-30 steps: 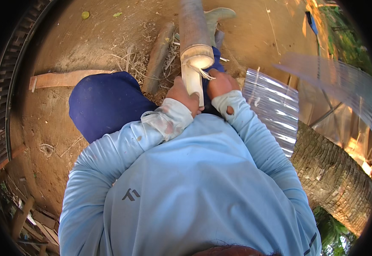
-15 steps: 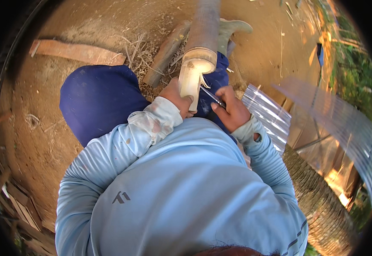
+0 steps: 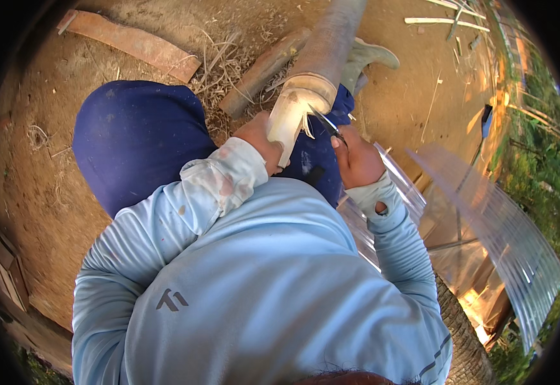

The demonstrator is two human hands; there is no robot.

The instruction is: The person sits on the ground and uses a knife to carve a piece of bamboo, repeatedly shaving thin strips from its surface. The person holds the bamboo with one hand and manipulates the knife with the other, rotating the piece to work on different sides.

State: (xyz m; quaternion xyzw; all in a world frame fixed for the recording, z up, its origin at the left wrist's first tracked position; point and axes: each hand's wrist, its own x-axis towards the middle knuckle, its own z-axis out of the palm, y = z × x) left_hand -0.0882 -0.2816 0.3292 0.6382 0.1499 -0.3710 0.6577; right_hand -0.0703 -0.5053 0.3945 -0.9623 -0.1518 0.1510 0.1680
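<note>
A thick bamboo pole (image 3: 331,45) slants away from me between my legs. Its near end is cut into a pale open trough (image 3: 286,119) below a ring-shaped node. My left hand (image 3: 259,142) is wrapped round the left side of that trough near its tip. In my right hand (image 3: 358,158) is a knife (image 3: 325,122) with a narrow blade, its handle mostly hidden by the fingers. The blade's tip touches the trough's right edge, close under the node. Thin curled shavings (image 3: 307,124) hang from that edge.
A shorter brown pole (image 3: 264,76) lies under the bamboo, among heaped shavings (image 3: 219,67). A reddish-brown plank (image 3: 132,43) rests at far left. Clear corrugated sheets (image 3: 504,237) and a rough trunk (image 3: 463,333) stand to my right. Pale strips (image 3: 447,22) lie at far right.
The knife tip has moved up along the trough's edge, closer to the node. My right hand has turned and shifted slightly right. The bamboo's far end now leans further right in view.
</note>
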